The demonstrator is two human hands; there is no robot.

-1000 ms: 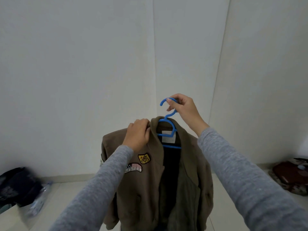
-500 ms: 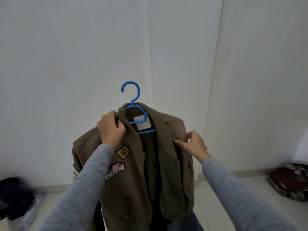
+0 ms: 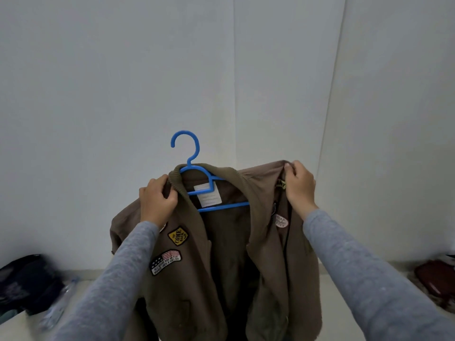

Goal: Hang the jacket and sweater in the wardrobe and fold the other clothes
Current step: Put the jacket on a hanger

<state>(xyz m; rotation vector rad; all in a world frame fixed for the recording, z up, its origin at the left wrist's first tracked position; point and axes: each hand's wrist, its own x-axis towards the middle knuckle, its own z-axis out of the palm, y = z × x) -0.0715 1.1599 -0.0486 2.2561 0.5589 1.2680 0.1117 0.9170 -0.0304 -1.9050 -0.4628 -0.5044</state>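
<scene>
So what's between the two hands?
In the head view, the blue hanger, plus the collar and white label of the brown jacket, sit between left hand and right hand.

Soft, even, cool indoor light, brown patched cloth jacket (image 3: pixel 192 291) sharp at centre, dark cloth heap (image 3: pixel 27 284) at left edge blurred, stretched.

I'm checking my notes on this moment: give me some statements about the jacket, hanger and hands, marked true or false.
The left hand grips the brown jacket at its collar. True.
The right hand holds the blue hanger by its hook. False: the hook stands free; the right hand pinches the jacket's shoulder fabric.
The hanger sits inside the jacket's neck. True.
The jacket hangs from a wardrobe rail. False: both hands hold it up before a plain wall; no rail shows.
</scene>
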